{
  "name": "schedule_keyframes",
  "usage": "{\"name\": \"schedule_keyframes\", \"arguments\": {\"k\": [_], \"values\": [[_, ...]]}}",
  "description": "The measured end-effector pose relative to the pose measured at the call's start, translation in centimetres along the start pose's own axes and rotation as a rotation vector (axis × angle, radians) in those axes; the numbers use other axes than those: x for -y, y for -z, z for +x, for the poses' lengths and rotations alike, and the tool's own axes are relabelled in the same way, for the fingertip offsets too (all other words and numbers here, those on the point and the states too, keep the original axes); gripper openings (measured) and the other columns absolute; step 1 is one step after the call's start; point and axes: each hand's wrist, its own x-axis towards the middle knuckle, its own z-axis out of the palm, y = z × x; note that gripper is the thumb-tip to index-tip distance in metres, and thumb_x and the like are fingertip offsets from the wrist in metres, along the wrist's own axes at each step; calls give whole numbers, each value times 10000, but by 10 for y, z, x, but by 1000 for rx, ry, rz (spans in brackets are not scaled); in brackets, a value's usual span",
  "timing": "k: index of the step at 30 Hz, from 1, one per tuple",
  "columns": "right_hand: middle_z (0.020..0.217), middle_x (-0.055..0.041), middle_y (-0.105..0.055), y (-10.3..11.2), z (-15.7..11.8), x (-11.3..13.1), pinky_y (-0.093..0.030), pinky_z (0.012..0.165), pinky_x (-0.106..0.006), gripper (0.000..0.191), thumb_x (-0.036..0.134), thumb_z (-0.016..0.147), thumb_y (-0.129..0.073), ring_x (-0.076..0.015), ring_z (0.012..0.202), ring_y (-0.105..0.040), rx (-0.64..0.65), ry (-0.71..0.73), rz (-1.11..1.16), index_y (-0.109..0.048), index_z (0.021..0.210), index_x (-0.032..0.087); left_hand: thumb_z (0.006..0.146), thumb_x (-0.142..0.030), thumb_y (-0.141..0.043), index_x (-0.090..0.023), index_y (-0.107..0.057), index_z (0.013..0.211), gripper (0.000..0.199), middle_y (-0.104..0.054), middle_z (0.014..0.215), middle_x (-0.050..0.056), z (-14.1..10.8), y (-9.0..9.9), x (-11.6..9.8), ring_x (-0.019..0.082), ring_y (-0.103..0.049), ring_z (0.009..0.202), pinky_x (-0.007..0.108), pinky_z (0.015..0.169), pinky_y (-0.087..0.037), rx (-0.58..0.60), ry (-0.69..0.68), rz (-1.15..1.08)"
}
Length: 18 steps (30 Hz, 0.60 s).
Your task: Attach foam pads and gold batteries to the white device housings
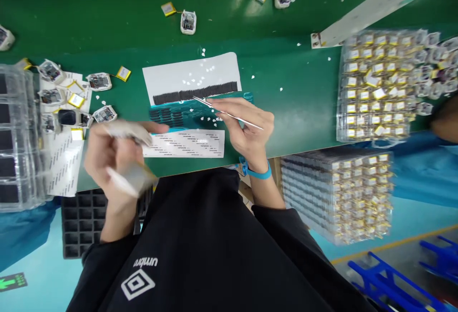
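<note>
My left hand (pixel 102 157), smeared by motion, is closed around a white device housing (pixel 130 130) at the left of the table. A pale flat piece (pixel 130 178), too blurred to name surely, hangs below its fingers. My right hand (pixel 246 126) wears a blue wrist band and pinches metal tweezers (pixel 236 118). The tweezer tips reach the lower edge of a row of small black strips (pixel 171 97) on a white sheet (pixel 186 71). Under that row lies a teal sheet (pixel 200 111) with black pieces, and nearer me a printed white sheet (pixel 203 145).
White housings with yellow-edged batteries lie at left (pixel 99 81) and at the back (pixel 188 22). Clear trays (pixel 17 159) flank the left; a battery-filled tray (pixel 374 88) stands right, beside a tray stack (pixel 322 183). A white metal post (pixel 372 4) slants across the back right.
</note>
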Motion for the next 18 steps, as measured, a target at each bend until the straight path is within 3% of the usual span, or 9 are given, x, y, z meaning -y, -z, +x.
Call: {"name": "schedule_keyframes", "arguments": {"k": [1,3,7,12,18], "values": [[1122,45,-834,0,-2,3,-682,869,-391,406,72,976,-674,-198,1040,-804,-22,23,-7,-774,1239,364,904,-620,-768,-285,-589,906,380,-743,841,-58,7,-2,1,219,-758,881,446,860,-603,-87,9,-91],[1132,38,-834,2,-5,8,-690,873,-416,428,70,975,-671,-208,1040,-807,-45,74,-42,-755,1278,360,839,-510,-862,-252,-611,860,360,-745,783,-44,21,-8,9,174,-730,743,364,740,-602,-131,60,-233],[1213,21,-814,5,-10,21,-708,855,-429,485,98,985,-667,-219,1081,-796,64,147,-134,-683,1392,361,809,-417,-868,-218,-715,849,255,-791,861,42,33,-20,27,165,-700,707,319,690,-591,25,278,-370],[1192,-2,-822,7,-12,38,-719,814,-381,440,112,973,-705,-216,1112,-776,130,220,-209,-702,1360,322,755,-355,-915,-228,-740,761,217,-672,723,-13,23,-26,21,109,-588,573,251,508,-488,-3,213,-390],[1165,8,-828,10,-10,45,-713,794,-368,428,132,983,-703,-209,1089,-768,139,222,-264,-705,1354,345,717,-404,-914,-222,-713,698,272,-678,734,2,20,-26,12,124,-601,586,270,533,-523,51,286,-361]]}}
